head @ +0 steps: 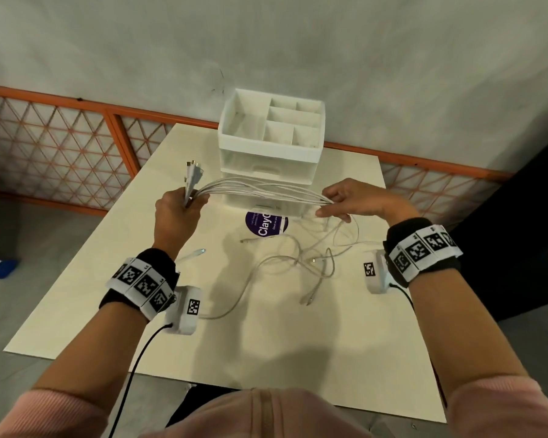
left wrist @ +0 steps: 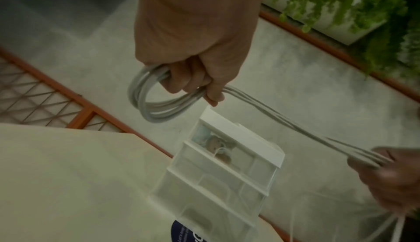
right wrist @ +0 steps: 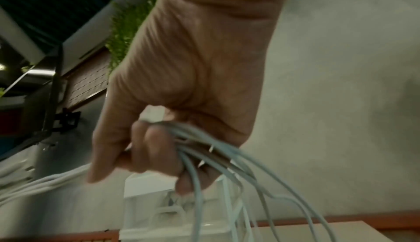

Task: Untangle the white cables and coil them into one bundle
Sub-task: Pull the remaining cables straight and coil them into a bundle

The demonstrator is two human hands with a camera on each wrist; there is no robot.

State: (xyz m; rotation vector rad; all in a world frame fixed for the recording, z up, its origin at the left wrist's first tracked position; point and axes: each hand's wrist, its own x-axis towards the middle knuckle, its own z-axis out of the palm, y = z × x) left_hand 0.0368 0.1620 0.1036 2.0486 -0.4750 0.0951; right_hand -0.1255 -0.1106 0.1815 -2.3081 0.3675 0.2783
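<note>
Several white cables stretch between my two hands above the table. My left hand grips one end of the bunch, with the plug ends sticking up out of the fist; in the left wrist view a loop of cable hangs around its curled fingers. My right hand pinches the strands farther along. Beyond it the loose cable tails lie tangled on the table, with connectors at their ends.
A white drawer organizer with open top compartments stands at the table's far edge, just behind the stretched cables. A round purple sticker lies in front of it. An orange mesh fence runs behind the table.
</note>
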